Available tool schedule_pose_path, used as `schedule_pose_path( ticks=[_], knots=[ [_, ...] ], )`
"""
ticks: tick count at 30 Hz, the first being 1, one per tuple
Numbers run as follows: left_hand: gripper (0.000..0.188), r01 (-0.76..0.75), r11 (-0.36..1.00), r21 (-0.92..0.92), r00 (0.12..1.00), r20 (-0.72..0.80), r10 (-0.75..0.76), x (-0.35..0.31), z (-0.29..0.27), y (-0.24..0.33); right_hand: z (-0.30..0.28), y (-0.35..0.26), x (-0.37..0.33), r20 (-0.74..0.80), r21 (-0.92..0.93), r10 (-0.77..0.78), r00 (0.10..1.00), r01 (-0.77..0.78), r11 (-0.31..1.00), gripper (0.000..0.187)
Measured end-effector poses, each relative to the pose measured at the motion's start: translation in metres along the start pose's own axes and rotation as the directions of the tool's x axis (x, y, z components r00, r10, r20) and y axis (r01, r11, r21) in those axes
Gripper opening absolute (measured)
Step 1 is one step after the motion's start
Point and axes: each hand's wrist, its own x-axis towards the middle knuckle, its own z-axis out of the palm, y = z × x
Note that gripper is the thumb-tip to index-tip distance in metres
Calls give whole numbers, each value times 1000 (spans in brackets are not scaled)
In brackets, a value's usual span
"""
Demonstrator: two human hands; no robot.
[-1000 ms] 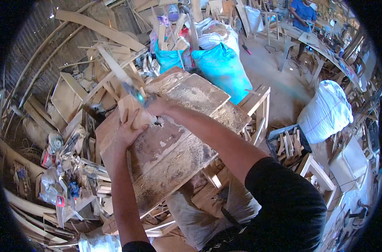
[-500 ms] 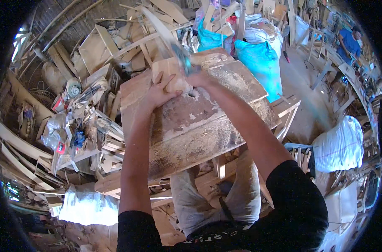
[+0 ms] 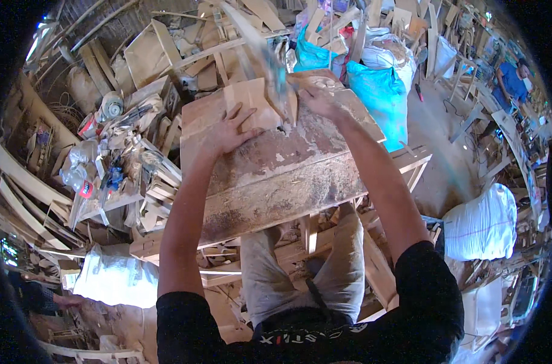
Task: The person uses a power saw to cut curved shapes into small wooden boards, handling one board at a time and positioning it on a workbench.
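Observation:
A pale wooden board (image 3: 250, 100) with a curved right edge lies flat on the worn worktable (image 3: 264, 164). My left hand (image 3: 232, 130) rests on its near left part with fingers spread. A narrow wooden piece (image 3: 291, 108) sits beside the board's curved edge, with a gap between them. My right hand (image 3: 320, 102) is just right of that piece, its fingers stretched out low over the tabletop; whether they touch the piece I cannot tell. A blurred pale-and-teal upright strip (image 3: 279, 79) comes down between the board and the narrow piece. A small dark hole shows below it.
Wood scraps and a clear bottle (image 3: 77, 180) crowd a side bench at left. Turquoise sacks (image 3: 379, 100) stand behind the table at right. A white sack (image 3: 481, 223) is at the lower right. Another person (image 3: 511, 82) in blue is at the far right.
My right hand has moved right, away from the board's curved edge, and its fingers have straightened. The narrow piece now shows apart from the board. My left hand stays on the board.

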Motion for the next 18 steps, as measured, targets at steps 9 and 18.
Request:
schedule_pose_path(
  ticks=[9,18],
  knots=[
    [51,309,950,44,949,52,-311,-5,-81,59,10,-14,8,156,-87,332,930,-322,943,70],
    [39,-145,961,237,966,-176,189,82,10,-58,-79,-11,-132,-281,214,272,920,-216,953,40]
  ],
)
